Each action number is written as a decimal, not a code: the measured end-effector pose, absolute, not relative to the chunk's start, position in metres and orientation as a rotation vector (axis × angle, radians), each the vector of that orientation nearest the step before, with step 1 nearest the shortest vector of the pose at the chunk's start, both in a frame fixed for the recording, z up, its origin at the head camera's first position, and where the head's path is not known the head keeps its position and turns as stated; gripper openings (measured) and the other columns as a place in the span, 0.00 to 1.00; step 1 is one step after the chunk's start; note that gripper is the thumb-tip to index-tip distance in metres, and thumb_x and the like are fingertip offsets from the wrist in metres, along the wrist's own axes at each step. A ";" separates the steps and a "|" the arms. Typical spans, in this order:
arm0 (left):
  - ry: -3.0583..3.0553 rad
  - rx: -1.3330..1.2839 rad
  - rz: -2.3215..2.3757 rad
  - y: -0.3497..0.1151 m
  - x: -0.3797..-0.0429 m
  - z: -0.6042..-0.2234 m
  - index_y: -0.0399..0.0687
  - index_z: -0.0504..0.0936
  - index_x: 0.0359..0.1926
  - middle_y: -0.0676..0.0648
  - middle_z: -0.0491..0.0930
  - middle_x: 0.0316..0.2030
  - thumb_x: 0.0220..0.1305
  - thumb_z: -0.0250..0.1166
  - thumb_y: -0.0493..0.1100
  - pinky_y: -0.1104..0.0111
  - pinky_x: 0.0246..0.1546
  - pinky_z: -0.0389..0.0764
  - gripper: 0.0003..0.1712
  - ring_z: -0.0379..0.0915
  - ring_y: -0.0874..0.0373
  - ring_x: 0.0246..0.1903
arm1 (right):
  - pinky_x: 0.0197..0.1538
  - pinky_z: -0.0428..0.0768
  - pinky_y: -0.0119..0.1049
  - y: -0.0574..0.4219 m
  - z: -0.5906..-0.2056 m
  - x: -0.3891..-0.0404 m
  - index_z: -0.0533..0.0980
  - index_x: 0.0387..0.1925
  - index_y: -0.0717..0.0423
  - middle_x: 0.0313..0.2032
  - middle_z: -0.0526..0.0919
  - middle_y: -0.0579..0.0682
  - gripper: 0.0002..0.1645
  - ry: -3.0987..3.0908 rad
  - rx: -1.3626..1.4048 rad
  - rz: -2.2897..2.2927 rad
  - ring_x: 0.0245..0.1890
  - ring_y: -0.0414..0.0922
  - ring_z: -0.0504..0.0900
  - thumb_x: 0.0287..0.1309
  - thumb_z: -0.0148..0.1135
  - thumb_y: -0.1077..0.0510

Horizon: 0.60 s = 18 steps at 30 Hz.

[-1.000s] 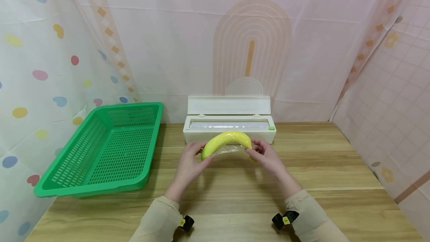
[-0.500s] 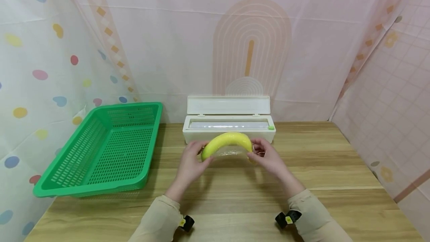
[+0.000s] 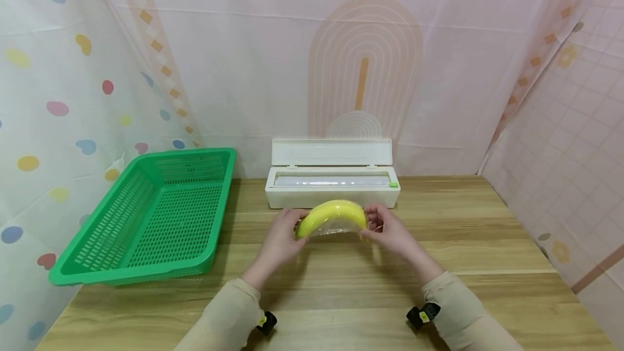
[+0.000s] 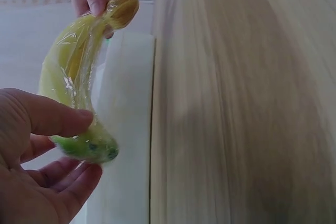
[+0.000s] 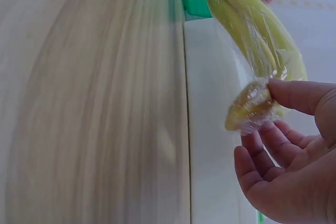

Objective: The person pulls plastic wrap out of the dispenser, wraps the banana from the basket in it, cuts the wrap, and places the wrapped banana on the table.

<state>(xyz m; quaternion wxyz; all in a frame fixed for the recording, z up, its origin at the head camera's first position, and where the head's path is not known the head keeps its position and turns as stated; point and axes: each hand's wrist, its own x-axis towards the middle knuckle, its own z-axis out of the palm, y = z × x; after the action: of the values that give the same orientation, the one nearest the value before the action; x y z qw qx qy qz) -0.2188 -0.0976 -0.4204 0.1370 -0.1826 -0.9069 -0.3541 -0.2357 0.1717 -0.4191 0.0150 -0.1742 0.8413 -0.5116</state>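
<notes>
A yellow banana (image 3: 333,210) wrapped in clear cling film is held up over the table between both hands, arched with its ends down. My left hand (image 3: 283,234) pinches its green tip between thumb and fingers; that tip shows under the film in the left wrist view. At the other end my right hand (image 3: 390,230) pinches the brownish stem end (image 5: 247,106), the thumb pressing on bunched film. Crinkled cling film (image 4: 79,72) stretches across the inner curve. Just behind the banana stands a white cling film dispenser (image 3: 292,197) with its lid raised and a film roll (image 3: 336,181) inside.
A green plastic basket (image 3: 209,248) with perforated sides stands on the left of the wooden table (image 3: 351,297). Patterned curtains (image 3: 253,69) hang behind the table and along both sides. A small green slider (image 3: 393,184) sits at the dispenser's right end.
Both hands keep their hold on the banana. It has come slightly down and nearer to me, showing more of the dispenser's front. The left hand has shifted a little to the right.
</notes>
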 end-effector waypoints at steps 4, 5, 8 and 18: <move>-2.680 -0.572 -0.946 -0.098 -0.220 -0.423 0.36 0.80 0.51 0.40 0.78 0.45 0.42 0.76 0.26 0.54 0.49 0.79 0.31 0.74 0.46 0.45 | 0.43 0.78 0.39 0.175 -0.421 -0.237 0.69 0.54 0.70 0.39 0.79 0.53 0.26 2.604 -0.567 -1.512 0.37 0.46 0.77 0.54 0.68 0.71; -2.691 -0.581 -0.935 -0.098 -0.221 -0.423 0.36 0.80 0.51 0.40 0.78 0.45 0.41 0.77 0.26 0.53 0.49 0.78 0.31 0.74 0.46 0.45 | 0.43 0.78 0.39 0.176 -0.421 -0.237 0.69 0.54 0.70 0.38 0.80 0.53 0.27 2.601 -0.577 -1.493 0.36 0.45 0.77 0.54 0.69 0.71; -2.728 -0.605 -0.931 -0.098 -0.221 -0.424 0.35 0.80 0.50 0.40 0.78 0.44 0.42 0.77 0.26 0.54 0.47 0.78 0.30 0.74 0.47 0.44 | 0.44 0.78 0.39 0.177 -0.423 -0.238 0.69 0.54 0.69 0.38 0.80 0.52 0.27 2.612 -0.580 -1.436 0.36 0.44 0.77 0.54 0.69 0.70; -2.815 -0.628 -0.906 -0.096 -0.224 -0.426 0.35 0.79 0.51 0.42 0.78 0.42 0.43 0.76 0.26 0.57 0.44 0.79 0.30 0.74 0.51 0.40 | 0.46 0.80 0.41 0.180 -0.427 -0.240 0.70 0.56 0.70 0.41 0.80 0.54 0.28 2.620 -0.580 -1.351 0.38 0.45 0.78 0.54 0.68 0.70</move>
<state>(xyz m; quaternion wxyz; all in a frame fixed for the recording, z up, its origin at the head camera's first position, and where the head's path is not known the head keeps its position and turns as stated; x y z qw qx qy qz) -0.2241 -0.0958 -0.4261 0.0592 -0.2073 -0.9295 -0.2991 -0.2402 0.1802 -0.4268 0.0685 -0.1927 0.8700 -0.4487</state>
